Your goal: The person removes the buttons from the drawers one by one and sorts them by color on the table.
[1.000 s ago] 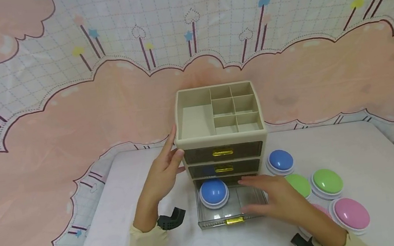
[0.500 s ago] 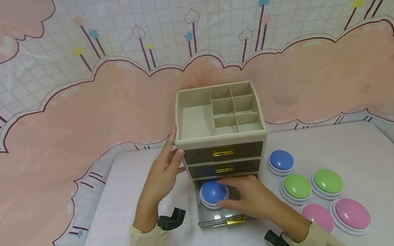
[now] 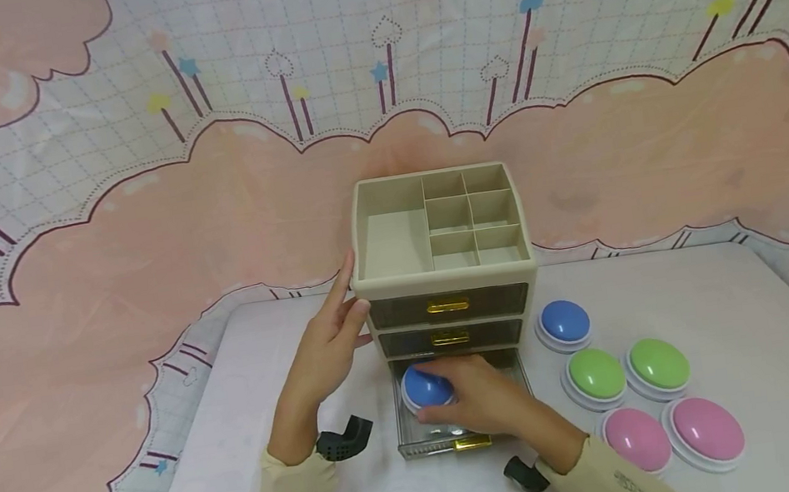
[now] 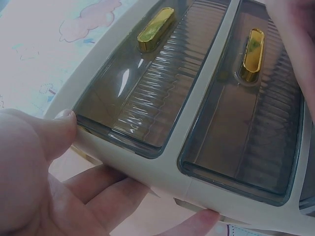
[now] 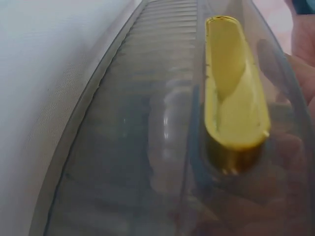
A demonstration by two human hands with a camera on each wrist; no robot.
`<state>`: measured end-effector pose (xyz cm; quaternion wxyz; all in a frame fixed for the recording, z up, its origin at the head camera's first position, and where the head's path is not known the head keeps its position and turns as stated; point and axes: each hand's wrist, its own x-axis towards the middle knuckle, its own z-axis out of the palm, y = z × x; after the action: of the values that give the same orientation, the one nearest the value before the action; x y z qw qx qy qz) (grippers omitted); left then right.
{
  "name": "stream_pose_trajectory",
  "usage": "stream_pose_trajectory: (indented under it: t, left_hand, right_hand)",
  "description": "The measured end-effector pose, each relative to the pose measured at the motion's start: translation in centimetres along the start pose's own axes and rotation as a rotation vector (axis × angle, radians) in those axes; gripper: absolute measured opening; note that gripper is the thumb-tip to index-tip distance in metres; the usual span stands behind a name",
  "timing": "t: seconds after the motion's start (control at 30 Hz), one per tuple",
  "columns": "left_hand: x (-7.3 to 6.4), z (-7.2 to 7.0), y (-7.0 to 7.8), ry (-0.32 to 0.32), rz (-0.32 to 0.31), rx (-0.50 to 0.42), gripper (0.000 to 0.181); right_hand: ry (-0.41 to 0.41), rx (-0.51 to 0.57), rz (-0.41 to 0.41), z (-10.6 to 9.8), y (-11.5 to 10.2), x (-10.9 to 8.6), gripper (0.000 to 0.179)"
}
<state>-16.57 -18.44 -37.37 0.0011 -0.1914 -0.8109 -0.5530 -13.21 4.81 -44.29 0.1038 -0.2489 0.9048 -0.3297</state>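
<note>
A cream desktop drawer organizer [image 3: 444, 277] stands on the white table with its bottom drawer [image 3: 434, 446] pulled out. In that drawer sits a blue dome-topped button with a white base [image 3: 425, 387]. My right hand [image 3: 483, 393] grips it, thumb on the near side and fingers on the far side. My left hand [image 3: 324, 348] holds the organizer's left side, its thumb on the front edge and its fingers along the side wall. In the left wrist view the two upper drawers [image 4: 246, 123] are closed. The right wrist view shows the drawer's gold handle [image 5: 231, 88] up close.
Right of the organizer, another blue button [image 3: 564, 321], two green buttons [image 3: 596, 374] and two pink buttons [image 3: 708, 429] stand on the table [image 3: 782, 360]. The organizer's top has open compartments [image 3: 393, 238]. A patterned cloth [image 3: 132, 207] hangs behind.
My right hand has moved left from over the drawer's right part to the blue button and now grips it. The left hand stays on the organizer.
</note>
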Motion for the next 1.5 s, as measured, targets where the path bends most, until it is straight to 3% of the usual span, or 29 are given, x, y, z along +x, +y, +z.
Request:
stream_pose_trajectory:
  t: [0.27, 0.9, 1.5]
  left_hand:
    - [0.0, 0.1, 0.0, -0.005, 0.004, -0.009, 0.065]
    - [-0.1, 0.2, 0.2, -0.001, -0.005, 0.005, 0.065]
    - [0.0, 0.0, 0.1, 0.004, 0.0, 0.023, 0.065]
  right_hand:
    - [-0.052, -0.028, 0.03, 0.4, 0.1, 0.7, 0.074]
    - [-0.011, -0.094, 0.009, 0.7, 0.3, 0.3, 0.066]
    - [0.117, -0.063, -0.047, -0.3, 0.1, -1.2, 0.063]
